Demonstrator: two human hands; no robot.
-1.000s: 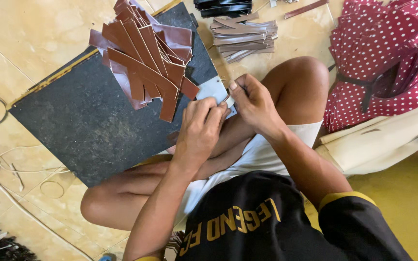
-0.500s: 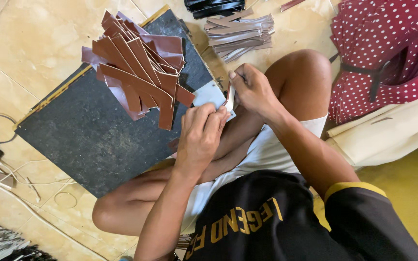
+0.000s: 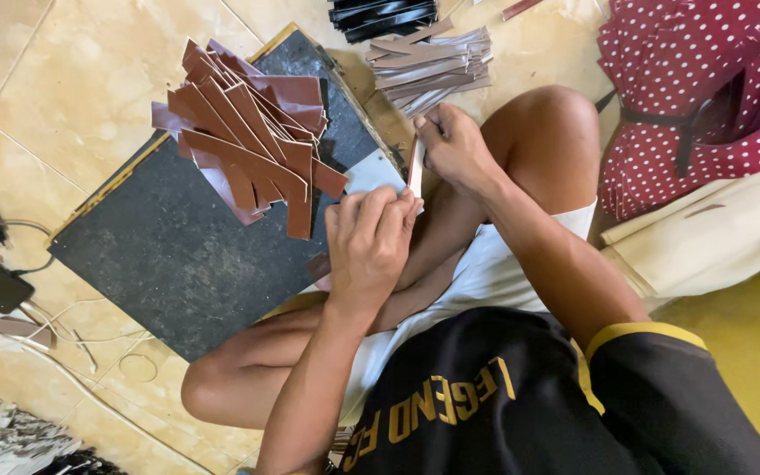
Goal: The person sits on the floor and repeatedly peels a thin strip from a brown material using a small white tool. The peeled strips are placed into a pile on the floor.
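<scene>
- left hand (image 3: 369, 239) presses a pale sheet (image 3: 371, 172) flat at the dark board (image 3: 169, 255)'s right corner.
- right hand (image 3: 455, 145) pinches a narrow strip (image 3: 415, 165), long axis upright, touching the left fingertips.
- brown strip pile (image 3: 248, 132) lies left of both hands, nearer the left.

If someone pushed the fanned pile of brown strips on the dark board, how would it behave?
The brown strips look thin and flat, so probably light. They lie loosely overlapped at different angles, so a push would likely scatter them rather than move the pile whole. The dark board looks rough, which might slow their sliding.
</scene>
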